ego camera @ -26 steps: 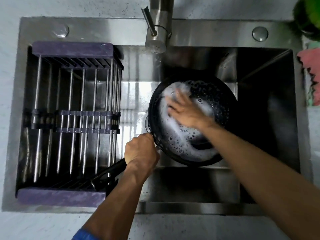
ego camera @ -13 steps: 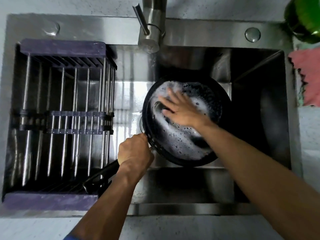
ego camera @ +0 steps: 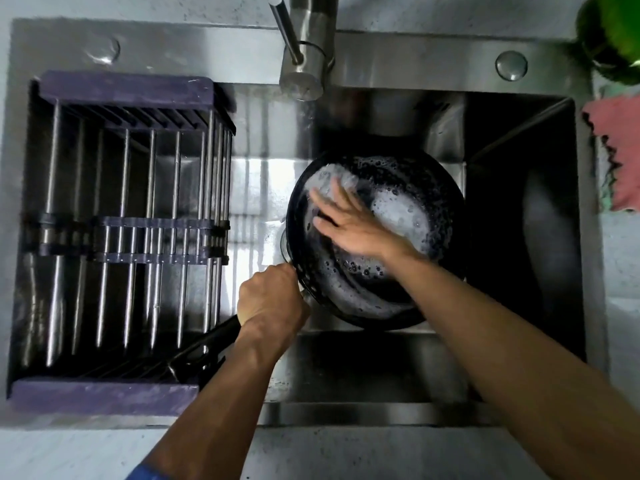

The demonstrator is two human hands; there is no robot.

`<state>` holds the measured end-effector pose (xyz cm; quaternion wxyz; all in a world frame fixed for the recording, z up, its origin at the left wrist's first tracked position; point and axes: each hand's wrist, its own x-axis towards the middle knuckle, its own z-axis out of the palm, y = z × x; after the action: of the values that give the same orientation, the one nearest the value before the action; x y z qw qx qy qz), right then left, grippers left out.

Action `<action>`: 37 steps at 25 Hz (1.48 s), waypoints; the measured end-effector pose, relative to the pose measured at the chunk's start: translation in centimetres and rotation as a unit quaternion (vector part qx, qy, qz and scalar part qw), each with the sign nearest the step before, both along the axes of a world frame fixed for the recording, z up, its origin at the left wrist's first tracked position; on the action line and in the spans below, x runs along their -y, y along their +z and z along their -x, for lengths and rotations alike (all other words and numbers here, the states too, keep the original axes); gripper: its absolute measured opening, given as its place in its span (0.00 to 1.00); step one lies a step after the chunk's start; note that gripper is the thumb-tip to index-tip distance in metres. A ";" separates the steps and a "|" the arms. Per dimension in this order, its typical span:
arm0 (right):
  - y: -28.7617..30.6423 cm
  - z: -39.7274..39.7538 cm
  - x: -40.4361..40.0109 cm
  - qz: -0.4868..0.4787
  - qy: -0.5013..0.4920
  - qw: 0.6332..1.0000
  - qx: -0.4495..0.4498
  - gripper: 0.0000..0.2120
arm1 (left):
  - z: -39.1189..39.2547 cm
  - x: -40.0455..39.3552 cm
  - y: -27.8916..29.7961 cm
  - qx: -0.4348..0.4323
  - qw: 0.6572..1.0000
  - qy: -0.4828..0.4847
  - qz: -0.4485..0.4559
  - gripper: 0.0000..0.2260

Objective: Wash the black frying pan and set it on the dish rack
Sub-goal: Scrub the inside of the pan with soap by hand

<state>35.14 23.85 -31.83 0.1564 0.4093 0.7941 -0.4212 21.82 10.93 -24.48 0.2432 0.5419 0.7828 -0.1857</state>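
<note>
Left grip: your left hand [ego camera: 272,299] is clenching around the pan handle [ego camera: 207,344] right where it meets the bowl, knuckles up, taking the pan's weight.
Right grip: your right hand [ego camera: 349,220] is lying flat inside the pan with fingers spread and straight, pressing and rubbing through the suds; whether a sponge is sitting under the palm, you cannot tell from here.
Pan position: you are holding the black frying pan [ego camera: 433,299] over the sink basin [ego camera: 519,237], tilted toward you, just right of the dish rack; whether its far edge is touching the basin floor is not clear.
Pan condition: white foam [ego camera: 398,209] is coating most of the inner surface, so by my reading you are working through the scrubbing stage, with rinsing and racking not yet done.
Faucet: the spout [ego camera: 304,64] is hanging above and behind the pan; any stream is too faint to confirm.
Dish rack: the purple-framed dish rack [ego camera: 121,95] is sitting across the left half of the sink, and the handle's tail is reaching over its near corner.
Slip risk: soap is probably creeping toward the handle, and a wet grip could let the tilted pan twist or drop into the basin.
Snag risk: the handle end is passing close over the rack bars, so a hard scrub stroke could knock it against them.
Residue risk: racking the pan without a thorough rinse would be leaving foam on it.
Surroundings: a pink cloth [ego camera: 620,157] is lying on the counter to the right, below a green object [ego camera: 613,32].
</note>
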 end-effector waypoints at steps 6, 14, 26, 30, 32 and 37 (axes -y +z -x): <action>1.2 -10.8 3.6 -0.066 -0.010 0.969 0.239 0.26 | -0.1 0.0 0.1 0.003 1.000 -0.003 0.005 0.08; 0.8 -5.5 -0.2 -0.012 -0.046 0.988 0.145 0.25 | -0.1 0.0 -0.3 -0.006 1.000 -0.004 0.001 0.06; 0.1 -8.6 -4.3 -0.258 0.054 0.935 0.238 0.29 | 0.1 0.2 -0.6 -0.007 1.000 -0.006 -0.009 0.09; 0.0 -6.2 -1.8 -0.137 -0.123 0.961 0.208 0.30 | 0.1 0.4 -0.5 0.002 1.000 -0.017 -0.010 0.11; 0.0 -0.8 -1.8 0.003 -0.206 0.977 0.059 0.29 | 0.0 0.6 -0.6 0.007 1.000 -0.011 -0.011 0.12; 2.2 -3.7 4.6 0.082 0.115 0.990 -0.027 0.20 | 0.1 0.2 -0.2 0.002 1.000 -0.019 -0.004 0.12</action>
<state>38.84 19.20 -29.63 0.2155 0.2897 0.8023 -0.4753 21.73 10.71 -24.66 0.2389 0.5584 0.7723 -0.1861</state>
